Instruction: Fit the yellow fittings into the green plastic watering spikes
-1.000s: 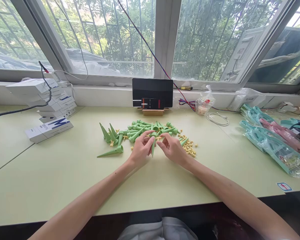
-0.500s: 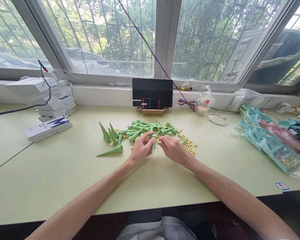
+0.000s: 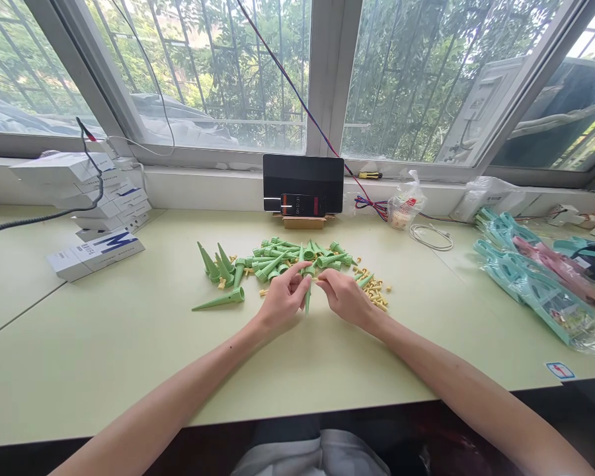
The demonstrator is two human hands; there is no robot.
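My left hand (image 3: 286,295) is closed around a green plastic watering spike (image 3: 307,303), its tip pointing down toward me. Close on its right, my right hand (image 3: 346,295) pinches a small yellow plug (image 3: 315,279) against the spike's side; how far in it sits is hidden. Behind both hands lies a heap of green spikes (image 3: 277,254). Loose yellow plugs (image 3: 375,292) are scattered beside my right hand. To the left, several spikes (image 3: 222,266) stand with their tips up, and a single spike (image 3: 219,301) lies flat in front of them.
White boxes (image 3: 99,192) are stacked at the left. A tablet (image 3: 302,173) and a phone (image 3: 303,205) stand at the back. A plastic bag (image 3: 405,205) and a coiled white cable (image 3: 431,238) lie right of them. Bagged teal items (image 3: 535,284) are at the far right.
The spike in my left hand has shifted slightly right and now points more straight down. Both hands stay close together, with the yellow plug between them.
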